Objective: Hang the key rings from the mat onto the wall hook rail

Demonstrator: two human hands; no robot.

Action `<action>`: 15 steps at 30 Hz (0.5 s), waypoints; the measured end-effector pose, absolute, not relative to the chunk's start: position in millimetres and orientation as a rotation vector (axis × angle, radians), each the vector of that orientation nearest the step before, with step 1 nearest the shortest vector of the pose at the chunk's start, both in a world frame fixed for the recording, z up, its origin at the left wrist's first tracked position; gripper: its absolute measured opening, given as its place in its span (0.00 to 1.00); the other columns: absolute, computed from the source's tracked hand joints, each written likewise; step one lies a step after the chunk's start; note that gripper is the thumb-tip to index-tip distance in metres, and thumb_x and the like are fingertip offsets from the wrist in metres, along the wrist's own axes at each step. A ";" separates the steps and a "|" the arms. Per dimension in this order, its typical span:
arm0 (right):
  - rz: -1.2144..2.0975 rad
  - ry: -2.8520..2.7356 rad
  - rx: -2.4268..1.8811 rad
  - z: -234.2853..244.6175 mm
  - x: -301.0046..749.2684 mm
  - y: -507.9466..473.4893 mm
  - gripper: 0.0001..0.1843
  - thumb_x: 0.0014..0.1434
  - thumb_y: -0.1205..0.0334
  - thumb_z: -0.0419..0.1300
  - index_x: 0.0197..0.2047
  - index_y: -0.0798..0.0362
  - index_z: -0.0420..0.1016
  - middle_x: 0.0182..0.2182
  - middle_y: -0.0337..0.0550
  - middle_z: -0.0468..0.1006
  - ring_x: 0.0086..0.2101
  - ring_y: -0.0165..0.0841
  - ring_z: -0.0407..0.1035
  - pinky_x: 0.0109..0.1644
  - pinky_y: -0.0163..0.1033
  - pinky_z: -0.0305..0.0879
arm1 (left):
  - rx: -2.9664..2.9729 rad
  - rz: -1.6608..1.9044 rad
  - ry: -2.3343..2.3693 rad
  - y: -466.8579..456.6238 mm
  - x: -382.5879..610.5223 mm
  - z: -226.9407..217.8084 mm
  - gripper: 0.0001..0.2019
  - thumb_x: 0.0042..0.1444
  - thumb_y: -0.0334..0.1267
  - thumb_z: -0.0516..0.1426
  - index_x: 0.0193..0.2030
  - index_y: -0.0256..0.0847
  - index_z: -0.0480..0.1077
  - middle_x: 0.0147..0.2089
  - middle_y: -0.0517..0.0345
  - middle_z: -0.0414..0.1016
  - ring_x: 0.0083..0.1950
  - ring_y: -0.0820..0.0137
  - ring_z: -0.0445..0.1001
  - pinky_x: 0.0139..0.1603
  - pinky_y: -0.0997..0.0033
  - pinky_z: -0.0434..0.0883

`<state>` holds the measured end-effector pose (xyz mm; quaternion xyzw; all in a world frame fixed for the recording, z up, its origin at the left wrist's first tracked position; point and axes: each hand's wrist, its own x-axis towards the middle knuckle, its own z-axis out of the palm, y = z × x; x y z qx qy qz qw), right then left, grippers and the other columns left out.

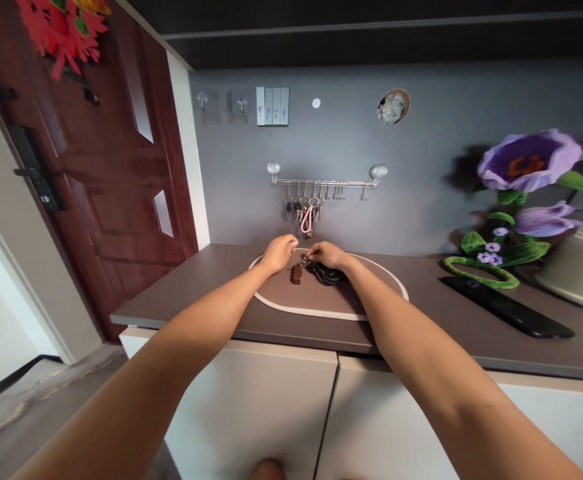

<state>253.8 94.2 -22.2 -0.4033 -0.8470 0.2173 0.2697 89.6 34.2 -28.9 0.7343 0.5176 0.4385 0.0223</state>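
Dark red wood of the door [96,167] fills the upper left. At centre, the left hand [279,252] is curled nearly closed beside the key bunch [328,274]; whether it grips cannot be told. The right hand [327,255] pinches the bunch's ring over the oval mat [316,299]. The keys are probably light, stiff, loose metal, best held at the ring.

Keys [321,270] on mat [331,303], below hook rail [324,181]

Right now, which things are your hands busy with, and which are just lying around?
Busy with: left hand, right hand, key bunch, brown fob, oval mat under them.
Lying around: flat black device, purple flower, wall rack with keys, door.
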 end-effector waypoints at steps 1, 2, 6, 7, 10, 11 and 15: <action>0.591 -2.274 -1.085 -22.0 253.8 94.2 0.03 0.41 0.71 0.61 0.22 0.54 0.74 0.19 0.35 0.74 0.23 0.26 0.64 0.32 0.30 0.59 | 2.272 1.360 1.600 34.4 89.4 -29.2 0.10 0.56 0.34 0.46 0.31 0.38 0.67 0.27 0.59 0.70 0.25 0.75 0.65 0.30 0.76 0.63; 0.597 -2.268 -1.084 -21.7 253.8 94.0 0.03 0.41 0.71 0.62 0.22 0.54 0.74 0.18 0.35 0.73 0.23 0.26 0.64 0.31 0.30 0.59 | 2.271 1.362 1.596 34.8 89.2 -29.6 0.10 0.56 0.34 0.46 0.31 0.38 0.67 0.27 0.59 0.70 0.25 0.75 0.65 0.30 0.76 0.63; 0.597 -2.268 -1.100 -19.2 253.6 90.5 0.03 0.39 0.70 0.62 0.19 0.54 0.73 0.17 0.34 0.72 0.22 0.25 0.63 0.31 0.30 0.58 | 2.284 1.363 1.574 36.4 88.3 -30.8 0.10 0.56 0.35 0.46 0.30 0.37 0.67 0.26 0.60 0.70 0.24 0.76 0.65 0.29 0.76 0.62; 0.584 -2.274 -1.106 -18.5 253.6 89.2 0.03 0.40 0.70 0.62 0.19 0.54 0.73 0.17 0.34 0.72 0.22 0.25 0.63 0.31 0.30 0.58 | 2.291 1.361 1.570 36.8 88.1 -31.1 0.10 0.55 0.35 0.46 0.30 0.37 0.67 0.26 0.60 0.70 0.24 0.76 0.65 0.29 0.76 0.62; 0.516 -2.296 -1.114 -16.3 253.7 84.9 0.04 0.41 0.70 0.62 0.19 0.54 0.72 0.17 0.35 0.72 0.22 0.25 0.63 0.31 0.30 0.57 | 2.310 1.359 1.565 37.0 88.1 -31.2 0.10 0.55 0.35 0.46 0.30 0.37 0.67 0.26 0.60 0.69 0.24 0.76 0.65 0.29 0.77 0.62; 0.499 -2.302 -1.109 -15.5 253.7 83.4 0.04 0.42 0.69 0.61 0.19 0.54 0.72 0.17 0.35 0.72 0.22 0.25 0.62 0.31 0.30 0.57 | 2.317 1.358 1.564 36.6 88.3 -31.0 0.10 0.55 0.35 0.46 0.30 0.37 0.67 0.26 0.60 0.69 0.25 0.76 0.65 0.29 0.76 0.62; 0.472 -2.297 -1.036 -11.6 253.2 78.9 0.03 0.46 0.67 0.59 0.22 0.55 0.71 0.19 0.35 0.71 0.23 0.25 0.61 0.31 0.30 0.56 | 2.344 1.342 1.588 34.0 89.4 -29.1 0.10 0.55 0.35 0.47 0.31 0.37 0.68 0.24 0.60 0.68 0.26 0.74 0.66 0.31 0.76 0.62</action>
